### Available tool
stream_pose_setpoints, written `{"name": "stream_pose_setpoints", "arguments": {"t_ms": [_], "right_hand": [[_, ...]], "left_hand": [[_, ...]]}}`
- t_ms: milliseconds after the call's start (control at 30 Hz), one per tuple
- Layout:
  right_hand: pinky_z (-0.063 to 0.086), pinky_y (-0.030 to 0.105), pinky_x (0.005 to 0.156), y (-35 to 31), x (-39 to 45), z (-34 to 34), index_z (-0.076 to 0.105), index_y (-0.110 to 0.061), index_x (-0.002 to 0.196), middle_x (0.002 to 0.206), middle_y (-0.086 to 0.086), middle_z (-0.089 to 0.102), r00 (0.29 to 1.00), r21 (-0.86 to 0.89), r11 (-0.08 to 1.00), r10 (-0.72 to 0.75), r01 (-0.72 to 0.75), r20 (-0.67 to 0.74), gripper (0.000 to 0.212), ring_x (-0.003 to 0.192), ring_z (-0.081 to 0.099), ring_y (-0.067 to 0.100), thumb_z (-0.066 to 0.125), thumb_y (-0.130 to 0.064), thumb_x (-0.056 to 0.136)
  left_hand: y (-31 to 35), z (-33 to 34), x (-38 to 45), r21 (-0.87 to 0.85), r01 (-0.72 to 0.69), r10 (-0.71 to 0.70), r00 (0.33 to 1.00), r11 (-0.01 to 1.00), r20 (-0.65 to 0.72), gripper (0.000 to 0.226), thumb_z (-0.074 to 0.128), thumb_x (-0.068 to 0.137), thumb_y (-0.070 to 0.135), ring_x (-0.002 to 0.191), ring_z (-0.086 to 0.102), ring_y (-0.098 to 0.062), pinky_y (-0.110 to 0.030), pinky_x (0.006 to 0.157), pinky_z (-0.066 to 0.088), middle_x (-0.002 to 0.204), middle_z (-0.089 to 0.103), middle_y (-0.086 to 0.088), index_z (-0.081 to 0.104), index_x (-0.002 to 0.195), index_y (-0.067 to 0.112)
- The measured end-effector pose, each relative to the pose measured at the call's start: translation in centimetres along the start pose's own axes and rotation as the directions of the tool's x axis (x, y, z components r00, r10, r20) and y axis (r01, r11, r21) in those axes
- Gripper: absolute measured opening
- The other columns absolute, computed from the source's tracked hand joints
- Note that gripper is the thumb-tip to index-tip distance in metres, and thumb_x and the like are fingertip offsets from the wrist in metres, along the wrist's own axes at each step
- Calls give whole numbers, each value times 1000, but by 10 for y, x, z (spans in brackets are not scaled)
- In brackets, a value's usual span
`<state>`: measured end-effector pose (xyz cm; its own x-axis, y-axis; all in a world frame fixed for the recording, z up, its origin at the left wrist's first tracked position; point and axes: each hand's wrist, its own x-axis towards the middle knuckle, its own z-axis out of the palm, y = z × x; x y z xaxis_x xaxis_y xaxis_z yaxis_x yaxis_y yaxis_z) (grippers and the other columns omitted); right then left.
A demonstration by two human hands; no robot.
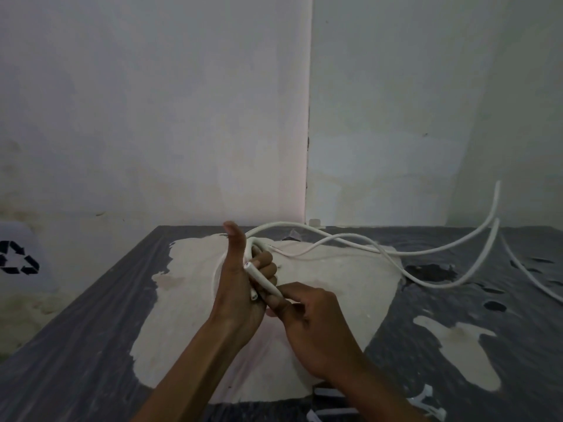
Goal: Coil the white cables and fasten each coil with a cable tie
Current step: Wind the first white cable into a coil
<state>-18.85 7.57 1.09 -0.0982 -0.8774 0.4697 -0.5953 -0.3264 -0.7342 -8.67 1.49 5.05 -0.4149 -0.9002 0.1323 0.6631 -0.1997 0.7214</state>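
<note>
White cable in both hands' grip

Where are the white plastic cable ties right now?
Head view: white plastic cable ties lie at the table's near edge, bottom right, beside the right forearm.

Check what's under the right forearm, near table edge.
White cable ties lie on the dark, worn table, showing on both sides of the right hand's forearm. How many there are can't be told: the forearm covers part of the pile.
</note>
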Motion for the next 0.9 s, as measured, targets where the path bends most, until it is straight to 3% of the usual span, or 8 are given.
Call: {"name": "stream_pose_setpoints", "arguments": {"t_ms": [133, 267, 400, 467, 567, 633, 767, 900], "right_hand": [[48, 5, 76, -1, 1, 0, 71, -21, 110, 101, -6, 74, 999, -2, 999, 40, -40, -13, 44, 87, 68, 3, 50, -51, 85], [45, 5, 75, 3, 2, 1, 72, -23, 106, 98, -8, 74, 997, -25, 997, 76, -77, -31, 32, 85, 68, 3, 55, -45, 90], [53, 19, 84, 1, 2, 0, 71, -22, 110, 101, -7, 75, 995, 4, 995, 100, -100, -28, 31, 84, 70, 4, 55, -41, 92], [56, 27, 84, -1, 1, 0, 71, -22, 112, 102, -6, 75, 993, 31, 993, 118, -117, -20, 36, 81, 71, 4, 53, -45, 90], [57, 29, 84, 1, 0, -1, 72, -22, 109, 101, -6, 75, 994, 10, 994, 106, -105, -33, 37, 81, 71, 5, 53, -47, 89], [56, 26, 84, 4, 0, -1, 73, -21, 106, 100, -5, 75, 996, -21, 997, 76, -77, -52, 28, 83, 70, 6, 56, -39, 93], [57, 26, 83, 3, 0, -2, 72, -19, 107, 103, -4, 74, 997, 0, 998, 61, -61, -53, 27, 81, 71, 5, 58, -37, 92], [59, 27, 70, -8, 3, -15, 70, -17, 105, 99, -4, 73, 995, 217, 971, 87, -96, 51, 37, 69, 72, 9, 69, -45, 80]], "left_hand": [[3, -2, 0, 6, 9, -9, 994, 1000, 109, 81, 82, 21, 70, 41, 30, -3, -16, 35, 30, 51, 32, 6, 40, 62, 15], [4, -3, 0, 47, -21, 13, 986, 999, 166, 89, 86, 18, 65, 48, 33, -4, -15, 44, 33, 56, 38, 6, 44, 75, 12], [3, -6, 2, 246, -47, 11, 989, 968, 147, 73, 90, 29, 35, 48, 43, -5, -16, 46, 42, 60, 44, 1, 50, 84, 8], [2, -7, 3, 298, -50, 11, 991, 953, 131, 87, 93, 20, 48, 48, 48, -6, -17, 47, 47, 56, 51, 2, 53, 84, 5], [-1, -9, 4, 327, -66, 33, 994, 943, 106, 89, 91, 21, 56, 51, 51, -7, -20, 52, 50, 56, 54, 1, 56, 85, 5], [-1, -7, 4, 349, -79, 43, 993, 934, 110, 82, 92, 30, 50, 54, 55, -10, -22, 54, 51, 56, 55, 0, 56, 89, 6], [2, -3, 3, 347, -62, 21, 992, 936, 121, 36, 74, 66, 31, 55, 57, -14, -22, 47, 50, 55, 53, 0, 55, 89, 10], [13, -5, -2, 200, 21, -70, 968, 980, 242, 38, 85, 58, 30, 46, 44, -7, -16, 40, 40, 56, 45, 2, 55, 75, 14]]}}
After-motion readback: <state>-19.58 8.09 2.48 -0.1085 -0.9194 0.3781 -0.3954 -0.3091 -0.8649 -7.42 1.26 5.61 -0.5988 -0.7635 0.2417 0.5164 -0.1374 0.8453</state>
